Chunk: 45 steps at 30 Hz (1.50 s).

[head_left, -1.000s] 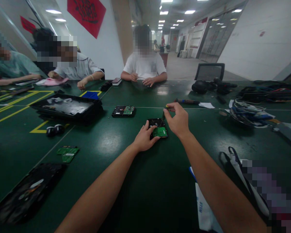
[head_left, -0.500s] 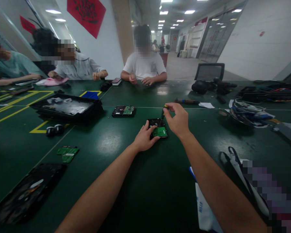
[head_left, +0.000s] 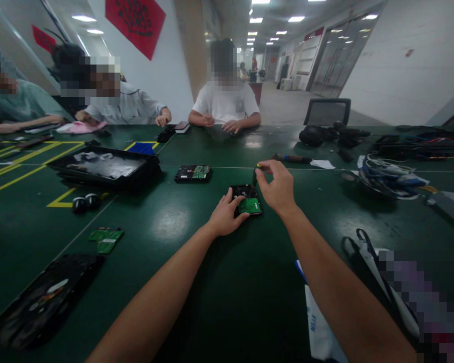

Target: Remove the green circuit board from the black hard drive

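Note:
A hard drive [head_left: 251,206] lies on the green table with its circuit board facing up. My left hand [head_left: 227,216] is closed on its left and near edges, thumb toward the near side and fingers over the left. In my right hand [head_left: 278,185] is a screwdriver [head_left: 254,177] with a dark handle and a yellow top, pinched between thumb and fingers. It stands nearly upright over the drive, its shaft slanting down to the board. Whether the tip sits in a screw is too small to tell. Another hard drive [head_left: 192,173] lies farther off to the left.
At the left are a loose green circuit board [head_left: 108,239], a large dark drive [head_left: 41,302] and stacked black trays [head_left: 106,164]. A bundle of cables [head_left: 386,179] lies right, and a dark rod-shaped tool [head_left: 291,158] beyond my right hand. Several people sit across the table [head_left: 212,272].
My hands, the hard drive and the screwdriver stay almost in place. Across the table, one co-worker's hand has shifted slightly to the right.

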Each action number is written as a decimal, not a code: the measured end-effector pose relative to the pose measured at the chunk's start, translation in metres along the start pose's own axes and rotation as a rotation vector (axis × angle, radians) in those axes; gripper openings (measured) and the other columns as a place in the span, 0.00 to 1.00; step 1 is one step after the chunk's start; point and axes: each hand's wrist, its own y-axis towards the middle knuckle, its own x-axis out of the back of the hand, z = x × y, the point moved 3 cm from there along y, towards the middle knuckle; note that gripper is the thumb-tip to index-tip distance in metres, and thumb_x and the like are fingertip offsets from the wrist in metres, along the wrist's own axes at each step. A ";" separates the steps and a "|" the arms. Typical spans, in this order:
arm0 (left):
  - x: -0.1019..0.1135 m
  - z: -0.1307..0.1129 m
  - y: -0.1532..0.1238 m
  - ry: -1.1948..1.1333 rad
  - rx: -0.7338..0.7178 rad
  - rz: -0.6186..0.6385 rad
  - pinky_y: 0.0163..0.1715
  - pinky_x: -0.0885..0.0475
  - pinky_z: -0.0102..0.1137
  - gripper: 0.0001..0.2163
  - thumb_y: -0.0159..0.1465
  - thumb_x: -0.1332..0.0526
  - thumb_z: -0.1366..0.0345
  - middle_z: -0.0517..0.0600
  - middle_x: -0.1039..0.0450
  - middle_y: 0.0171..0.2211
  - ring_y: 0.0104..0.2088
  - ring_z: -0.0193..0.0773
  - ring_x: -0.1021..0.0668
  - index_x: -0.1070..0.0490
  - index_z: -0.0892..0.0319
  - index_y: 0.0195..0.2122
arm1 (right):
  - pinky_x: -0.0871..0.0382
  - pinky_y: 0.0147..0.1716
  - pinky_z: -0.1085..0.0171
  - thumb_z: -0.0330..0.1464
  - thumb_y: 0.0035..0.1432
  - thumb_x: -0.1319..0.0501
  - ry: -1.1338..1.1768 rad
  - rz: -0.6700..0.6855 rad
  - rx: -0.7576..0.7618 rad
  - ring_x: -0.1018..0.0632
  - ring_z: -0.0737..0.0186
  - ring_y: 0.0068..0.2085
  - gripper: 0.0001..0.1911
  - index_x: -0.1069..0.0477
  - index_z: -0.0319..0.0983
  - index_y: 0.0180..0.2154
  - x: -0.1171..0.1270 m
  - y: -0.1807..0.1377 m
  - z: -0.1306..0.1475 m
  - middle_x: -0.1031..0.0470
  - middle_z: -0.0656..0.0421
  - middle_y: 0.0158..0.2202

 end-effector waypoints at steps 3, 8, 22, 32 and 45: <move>-0.001 0.001 0.000 -0.004 0.000 -0.003 0.70 0.46 0.53 0.32 0.69 0.40 0.46 0.66 0.60 0.76 0.75 0.61 0.49 0.39 0.57 0.70 | 0.26 0.48 0.52 0.32 0.64 0.39 -0.030 -0.003 0.007 0.22 0.53 0.45 0.07 0.27 0.42 0.45 0.002 0.000 0.002 0.22 0.53 0.44; -0.001 0.003 0.001 -0.005 -0.001 -0.002 0.70 0.46 0.54 0.32 0.69 0.40 0.46 0.65 0.60 0.76 0.75 0.62 0.50 0.39 0.57 0.70 | 0.25 0.46 0.52 0.33 0.63 0.38 -0.025 -0.021 -0.067 0.21 0.54 0.42 0.08 0.28 0.41 0.44 0.002 -0.001 -0.001 0.21 0.53 0.43; -0.001 0.003 0.001 -0.008 -0.005 -0.012 0.69 0.44 0.54 0.32 0.68 0.39 0.47 0.65 0.59 0.76 0.74 0.62 0.48 0.38 0.56 0.69 | 0.25 0.47 0.52 0.35 0.65 0.39 0.007 -0.022 -0.074 0.20 0.54 0.42 0.07 0.28 0.42 0.44 -0.001 0.000 -0.003 0.21 0.53 0.43; 0.000 0.001 0.000 -0.015 -0.007 -0.013 0.70 0.45 0.53 0.32 0.68 0.39 0.47 0.65 0.59 0.76 0.75 0.61 0.49 0.38 0.57 0.69 | 0.25 0.47 0.51 0.34 0.65 0.39 -0.007 -0.014 -0.051 0.21 0.53 0.44 0.09 0.27 0.42 0.46 0.001 -0.001 -0.002 0.22 0.52 0.46; 0.001 0.000 0.000 -0.018 -0.002 -0.006 0.70 0.45 0.55 0.32 0.69 0.39 0.47 0.65 0.59 0.76 0.75 0.61 0.50 0.39 0.56 0.69 | 0.25 0.46 0.51 0.33 0.63 0.39 -0.006 -0.028 -0.087 0.21 0.53 0.43 0.09 0.27 0.42 0.45 0.002 -0.001 0.000 0.22 0.52 0.45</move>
